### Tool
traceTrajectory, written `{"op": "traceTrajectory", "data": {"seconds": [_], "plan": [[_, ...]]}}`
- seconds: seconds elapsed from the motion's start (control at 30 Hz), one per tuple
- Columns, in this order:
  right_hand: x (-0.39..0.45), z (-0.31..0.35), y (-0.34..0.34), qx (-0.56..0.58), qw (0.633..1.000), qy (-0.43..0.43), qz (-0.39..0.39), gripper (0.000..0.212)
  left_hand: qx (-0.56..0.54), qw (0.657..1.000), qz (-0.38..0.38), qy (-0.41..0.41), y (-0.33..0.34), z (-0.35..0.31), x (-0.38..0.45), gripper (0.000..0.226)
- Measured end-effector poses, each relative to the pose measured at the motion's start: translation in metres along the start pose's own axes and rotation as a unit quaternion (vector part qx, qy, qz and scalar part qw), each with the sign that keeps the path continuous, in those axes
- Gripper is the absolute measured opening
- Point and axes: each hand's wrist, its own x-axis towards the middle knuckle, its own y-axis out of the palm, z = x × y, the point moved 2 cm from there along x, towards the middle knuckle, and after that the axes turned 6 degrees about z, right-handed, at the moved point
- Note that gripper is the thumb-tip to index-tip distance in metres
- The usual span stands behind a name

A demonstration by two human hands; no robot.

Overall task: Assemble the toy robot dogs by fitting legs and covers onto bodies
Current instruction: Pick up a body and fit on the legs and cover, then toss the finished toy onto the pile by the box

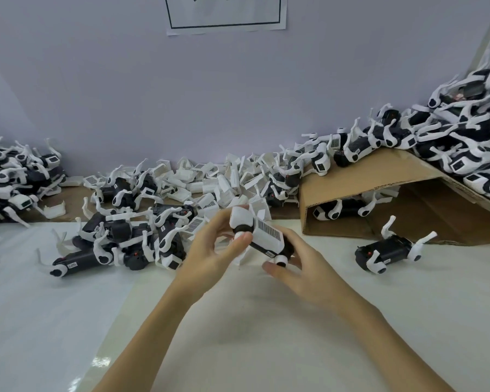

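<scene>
- Fingers [239, 240] of the left hand [210, 247] curl round the front of a toy dog [262, 236]; the right hand [297, 267] grips its rear, thumb underneath.
- Both forearms reach in from below, holding the dog above the table [266, 335].
- The wall sign [224, 12] is cut off, unreadable.
- The dog has a black body, white cover with a grille, and white leg joints.

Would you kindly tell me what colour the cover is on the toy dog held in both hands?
White, with a dark grid patch, on the toy dog's cover; head view.
</scene>
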Motion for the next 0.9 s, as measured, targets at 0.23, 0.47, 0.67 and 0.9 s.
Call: {"op": "traceTrajectory", "data": {"seconds": [0.23, 0.47, 0.67, 0.9], "plan": [[-0.008, 0.015, -0.005, 0.087, 0.996, 0.035, 0.001, 0.034, 0.05, 0.997, -0.059, -0.001, -0.004, 0.0, 0.002, 0.035], [0.009, 0.04, -0.073, 0.402, 0.908, 0.035, -0.11, 0.068, 0.375, 0.886, -0.249, 0.113, -0.028, -0.002, 0.002, 0.045], [0.03, 0.101, -0.191, 0.231, 0.948, 0.045, -0.214, 0.101, 0.539, 0.789, -0.271, -0.116, -0.046, 0.025, 0.0, 0.055], [0.02, 0.049, -0.071, 0.29, 0.953, 0.089, 0.0, 0.034, 0.523, 0.816, -0.208, -0.132, -0.059, 0.043, 0.0, 0.011]]}}
